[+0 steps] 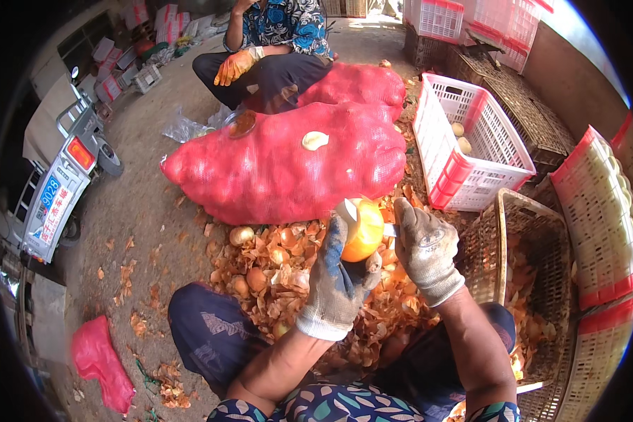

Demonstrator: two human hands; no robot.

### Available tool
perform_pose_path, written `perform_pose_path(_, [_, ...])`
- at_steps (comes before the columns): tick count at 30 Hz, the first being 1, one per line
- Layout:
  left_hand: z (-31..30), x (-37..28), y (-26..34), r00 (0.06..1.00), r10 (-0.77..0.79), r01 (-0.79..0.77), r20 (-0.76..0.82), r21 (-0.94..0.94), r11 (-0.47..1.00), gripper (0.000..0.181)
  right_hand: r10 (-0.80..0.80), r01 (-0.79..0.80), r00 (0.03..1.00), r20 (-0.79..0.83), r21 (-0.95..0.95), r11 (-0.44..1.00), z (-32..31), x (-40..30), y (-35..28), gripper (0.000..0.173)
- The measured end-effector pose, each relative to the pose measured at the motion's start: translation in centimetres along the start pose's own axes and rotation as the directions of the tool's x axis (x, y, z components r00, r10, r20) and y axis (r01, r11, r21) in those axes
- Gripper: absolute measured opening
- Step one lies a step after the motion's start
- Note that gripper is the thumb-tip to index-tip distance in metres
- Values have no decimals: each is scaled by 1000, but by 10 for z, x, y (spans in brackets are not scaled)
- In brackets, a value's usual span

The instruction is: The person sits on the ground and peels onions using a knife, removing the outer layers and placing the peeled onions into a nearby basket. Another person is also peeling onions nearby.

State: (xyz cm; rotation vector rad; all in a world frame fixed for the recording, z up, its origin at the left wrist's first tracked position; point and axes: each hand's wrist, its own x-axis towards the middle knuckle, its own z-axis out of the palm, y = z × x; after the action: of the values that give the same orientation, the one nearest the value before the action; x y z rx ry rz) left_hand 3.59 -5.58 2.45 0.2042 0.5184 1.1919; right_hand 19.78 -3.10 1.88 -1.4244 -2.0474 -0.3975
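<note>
My left hand (337, 285), in a stained knit work glove with blue patches, grips a yellow onion (367, 232) in front of me. A pale, whitish patch shows at the onion's upper left, by my thumb; whether it is bared flesh or a loose piece I cannot tell. In my gloved right hand (427, 248) is a small knife, its short blade (390, 230) pointing at the onion's right side. The fingers hide its handle. Below both hands spreads a heap of dry onion skins (290, 287) with whole onions, such as one brown onion (256, 278), among them.
A full red mesh sack (285, 169) lies ahead, bearing a pale onion piece (315, 140) and a small tub (241, 124). Behind it sits another person (279, 31). To my right stand a white-and-red crate (469, 174) holding peeled onions and a brown crate (501, 248) with skins.
</note>
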Motion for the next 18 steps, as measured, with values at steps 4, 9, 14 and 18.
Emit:
perform_pose_path(4, [7,-6,19,993,102,-109,61,121,987,49,210,-307,863,460,145,941,23,-22,32,16])
perform_pose_path(9, [7,5,43,993,106,-113,57,139,984,49,362,-546,833,418,515,661,-14,5,18,19])
perform_pose_path(14, [-10,9,50,964,145,-214,223,329,920,61,163,-224,973,162,514,828,-31,6,5,10])
perform_pose_path(18, [-12,9,53,943,201,-304,267,432,849,61,-21,-14,995,94,362,932,-44,8,4,18])
